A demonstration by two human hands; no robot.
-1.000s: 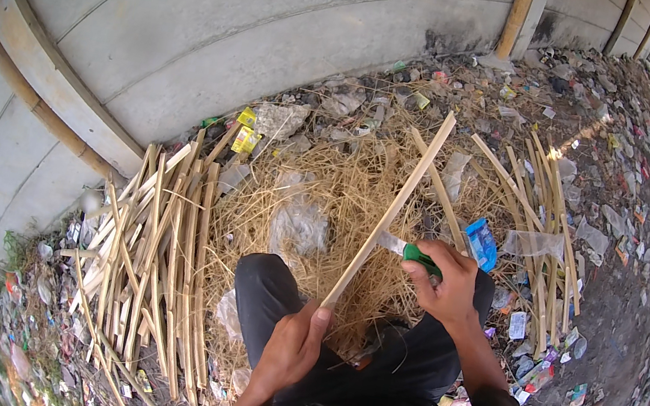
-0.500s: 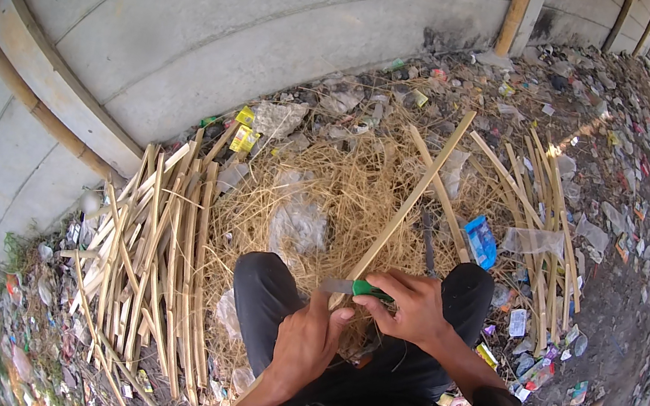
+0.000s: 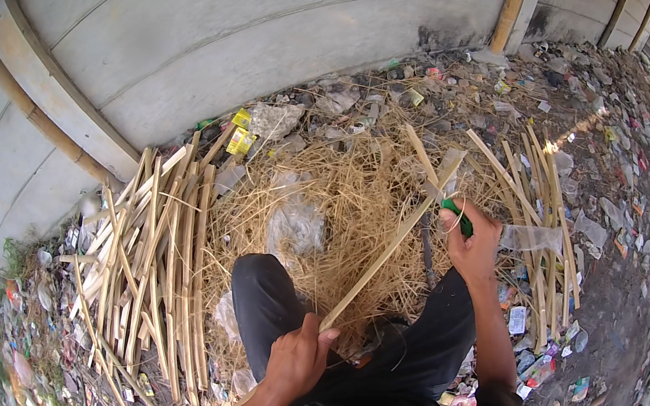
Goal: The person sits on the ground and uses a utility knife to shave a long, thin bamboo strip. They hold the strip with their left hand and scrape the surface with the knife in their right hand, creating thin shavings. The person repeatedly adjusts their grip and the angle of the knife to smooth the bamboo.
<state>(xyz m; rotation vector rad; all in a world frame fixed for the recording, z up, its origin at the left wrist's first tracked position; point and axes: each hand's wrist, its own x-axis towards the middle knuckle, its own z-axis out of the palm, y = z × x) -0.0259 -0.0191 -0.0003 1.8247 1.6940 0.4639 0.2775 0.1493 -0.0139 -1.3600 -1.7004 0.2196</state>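
A long pale bamboo strip (image 3: 380,261) slants up and away from my lap. My left hand (image 3: 295,360) is closed around its near end, by my left knee. Farther out, my right hand (image 3: 474,245) grips the green handle of a knife (image 3: 457,216). The knife's blade lies against the strip near its far end, and a thin curled shaving hangs by the handle. Beneath the strip spreads a heap of straw-coloured shavings (image 3: 363,184), with a crumpled clear plastic bag (image 3: 296,228) on it.
A pile of bamboo strips (image 3: 158,261) lies to my left, and a smaller bundle of strips (image 3: 550,234) to my right. A grey concrete wall (image 3: 269,28) stands behind. Litter covers the dark ground (image 3: 622,342). A dark blade-like tool (image 3: 427,247) lies among the shavings.
My right hand has carried the knife away from my left hand, out along the strip toward its far end. The left hand keeps its hold, slightly lower. The blue packet is now hidden.
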